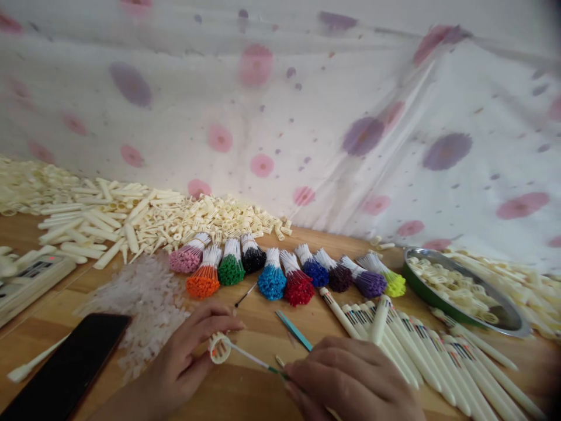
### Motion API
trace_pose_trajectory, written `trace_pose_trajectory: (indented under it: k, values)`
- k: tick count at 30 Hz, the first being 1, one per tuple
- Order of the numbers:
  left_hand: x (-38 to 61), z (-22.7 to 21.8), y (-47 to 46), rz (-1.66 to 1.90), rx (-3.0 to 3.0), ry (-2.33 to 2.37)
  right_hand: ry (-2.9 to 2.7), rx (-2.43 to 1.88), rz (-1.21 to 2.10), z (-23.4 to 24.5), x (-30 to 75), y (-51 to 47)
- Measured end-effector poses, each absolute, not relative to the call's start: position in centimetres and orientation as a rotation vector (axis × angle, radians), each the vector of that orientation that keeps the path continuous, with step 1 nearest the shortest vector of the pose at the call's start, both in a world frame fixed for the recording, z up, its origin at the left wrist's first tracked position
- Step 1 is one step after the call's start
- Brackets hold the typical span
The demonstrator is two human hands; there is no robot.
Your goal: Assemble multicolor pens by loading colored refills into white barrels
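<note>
My left hand [193, 339] pinches a short cream slotted pen barrel piece [219, 349] between thumb and fingers, its round opening turned toward me. Bits of orange show inside it. In my right hand [350, 374] is a thin white pen refill [252, 356] with a green end at the fingertips; its other end reaches the barrel piece's opening. A small brass-coloured tip [279, 361] shows beside the right fingers. Turquoise tweezers [294, 330] lie just behind that hand. A single black-ended refill [245, 295] rests on the wooden table beyond the left fingers.
Bundled refills in several colours, such as orange ones [202, 282], stand in a row. Cream pen parts [131, 210] are heaped behind. Assembled pens [421, 345] and a metal bowl [521, 327] are at right. A black phone [65, 362] and translucent plastic pieces [140, 304] lie left.
</note>
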State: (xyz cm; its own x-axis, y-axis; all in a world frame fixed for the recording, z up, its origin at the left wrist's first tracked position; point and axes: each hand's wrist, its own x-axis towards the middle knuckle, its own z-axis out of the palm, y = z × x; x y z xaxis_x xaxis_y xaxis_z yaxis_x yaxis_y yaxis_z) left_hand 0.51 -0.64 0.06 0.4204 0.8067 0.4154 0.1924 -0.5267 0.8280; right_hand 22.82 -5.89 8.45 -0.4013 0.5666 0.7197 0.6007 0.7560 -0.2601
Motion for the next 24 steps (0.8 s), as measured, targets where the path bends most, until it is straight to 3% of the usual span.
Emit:
trace_pose_trajectory:
  k: [24]
  values:
    - [1.0,0.1,-0.8,1.055,1.988,0.962,-2.097,-0.834,-0.051,7.1,21.4,-5.0]
